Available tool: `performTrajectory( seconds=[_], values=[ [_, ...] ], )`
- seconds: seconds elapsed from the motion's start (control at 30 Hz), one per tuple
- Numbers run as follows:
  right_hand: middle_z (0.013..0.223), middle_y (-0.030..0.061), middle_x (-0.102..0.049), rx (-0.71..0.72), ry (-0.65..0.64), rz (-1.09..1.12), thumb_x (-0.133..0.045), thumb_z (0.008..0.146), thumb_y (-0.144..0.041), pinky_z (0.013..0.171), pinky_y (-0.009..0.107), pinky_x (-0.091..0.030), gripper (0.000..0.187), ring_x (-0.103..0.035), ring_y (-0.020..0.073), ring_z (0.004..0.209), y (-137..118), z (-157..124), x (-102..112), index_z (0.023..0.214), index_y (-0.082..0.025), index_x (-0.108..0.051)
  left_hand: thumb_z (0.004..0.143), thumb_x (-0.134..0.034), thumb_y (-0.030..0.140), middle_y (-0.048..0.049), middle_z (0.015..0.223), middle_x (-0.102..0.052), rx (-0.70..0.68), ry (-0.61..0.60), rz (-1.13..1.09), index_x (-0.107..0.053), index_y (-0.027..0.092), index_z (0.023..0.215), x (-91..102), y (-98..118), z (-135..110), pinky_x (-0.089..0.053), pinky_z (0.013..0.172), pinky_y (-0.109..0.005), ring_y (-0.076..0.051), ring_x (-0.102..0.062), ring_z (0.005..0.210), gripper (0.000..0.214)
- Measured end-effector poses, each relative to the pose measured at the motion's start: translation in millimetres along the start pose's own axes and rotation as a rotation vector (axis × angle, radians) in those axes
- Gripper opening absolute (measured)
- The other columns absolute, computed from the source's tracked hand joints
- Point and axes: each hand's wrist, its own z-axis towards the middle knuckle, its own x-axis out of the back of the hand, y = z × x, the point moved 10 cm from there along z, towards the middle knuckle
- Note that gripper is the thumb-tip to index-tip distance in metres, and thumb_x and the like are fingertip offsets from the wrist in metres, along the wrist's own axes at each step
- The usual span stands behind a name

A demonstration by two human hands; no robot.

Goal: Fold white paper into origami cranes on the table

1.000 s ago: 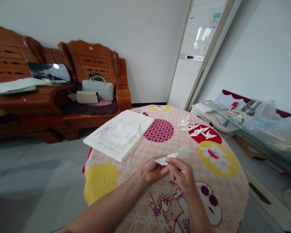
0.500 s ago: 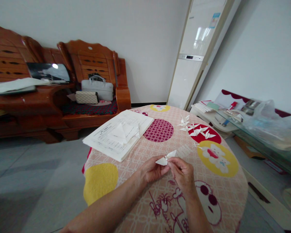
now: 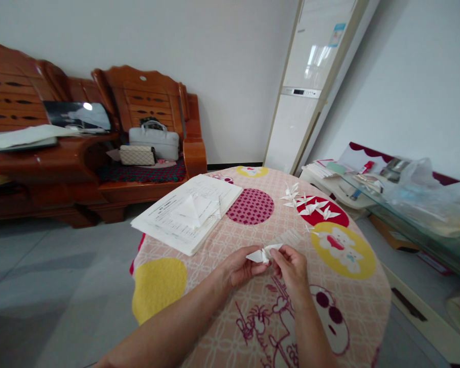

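A small white paper crane (image 3: pixel 257 256) is held between both hands above the patterned tablecloth (image 3: pixel 210 266). My left hand (image 3: pixel 242 267) has its fingers closed on the crane's left side, and one pointed wing sticks out there. From the right, my right hand (image 3: pixel 291 266) pinches the other wing, which slants up past its fingertips. Parts of the crane's body are hidden by the fingers. Several finished-looking white paper cranes (image 3: pixel 310 207) rest together at the table's far right. A folded paper triangle (image 3: pixel 189 210) lies on the paper stack to the left.
The stack of printed paper (image 3: pixel 168 225) sits at the table's left edge. A glass-topped stand (image 3: pixel 406 214) with a plastic bag (image 3: pixel 417 184) and papers is close on the right. Behind are a wooden chair (image 3: pixel 195 153) with bags and a tall white air conditioner (image 3: pixel 291 122).
My right hand has shifted its grip from the crane's near lower part up onto its right wing. That wing now lies lower and flatter. My left hand stays nearly where it was.
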Motion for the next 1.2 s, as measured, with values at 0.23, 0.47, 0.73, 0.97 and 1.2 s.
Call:
performTrajectory(
  seconds=[0.23,0.47,0.73,0.97,1.2],
  values=[
    [0.039,-0.0070,-0.048,-0.065,0.242,0.138,-0.070,0.072,-0.041,0.028,0.017,-0.026,0.034,-0.040,0.0068,0.029,15.2,-0.6,20.6,0.056,-0.018,-0.051,0.088,-0.051,0.020,-0.0132,0.072,-0.069,-0.178,0.100,0.252,-0.065,0.006,0.084,5.2,14.5,2.4,-0.056,0.055,-0.020,-0.014,-0.067,0.057,0.021],
    [0.040,-0.0059,-0.050,-0.143,0.362,0.251,-0.074,0.065,-0.039,0.026,0.017,-0.026,0.033,-0.042,0.0075,0.028,23.7,-2.9,32.4,0.054,-0.017,-0.051,0.076,-0.065,0.016,-0.0033,0.067,-0.065,-0.499,0.215,0.319,-0.062,0.010,0.077,12.9,50.7,-12.3,-0.052,0.052,-0.020,-0.010,-0.061,0.052,0.007],
    [0.048,-0.0020,-0.060,-0.100,0.466,0.150,-0.072,0.067,-0.042,0.028,0.022,-0.036,0.029,-0.055,0.0146,0.036,26.7,-4.6,41.9,0.063,-0.017,-0.057,0.074,-0.069,0.024,-0.0056,0.062,-0.066,-0.315,0.040,0.404,-0.071,0.005,0.086,-10.6,21.4,-11.8,-0.045,0.043,-0.016,-0.008,-0.056,0.043,0.022],
    [0.053,0.0005,-0.063,-0.007,0.473,-0.082,-0.063,0.077,-0.048,0.033,0.024,-0.041,0.032,-0.056,0.0155,0.039,15.6,-6.7,40.8,0.065,-0.018,-0.060,0.081,-0.063,0.016,-0.0087,0.066,-0.069,-0.251,-0.017,0.259,-0.072,0.003,0.093,-15.8,11.1,-10.3,-0.048,0.044,-0.015,-0.009,-0.060,0.047,0.020],
    [0.054,0.0019,-0.065,0.052,0.469,-0.151,-0.062,0.079,-0.048,0.042,0.026,-0.044,0.033,-0.060,0.0174,0.045,9.6,-7.0,39.5,0.065,-0.018,-0.062,0.083,-0.061,0.011,-0.0090,0.068,-0.070,-0.186,-0.030,0.118,-0.070,0.003,0.093,-16.5,4.8,-8.9,-0.048,0.044,-0.013,-0.007,-0.059,0.045,0.016]
  ],
)
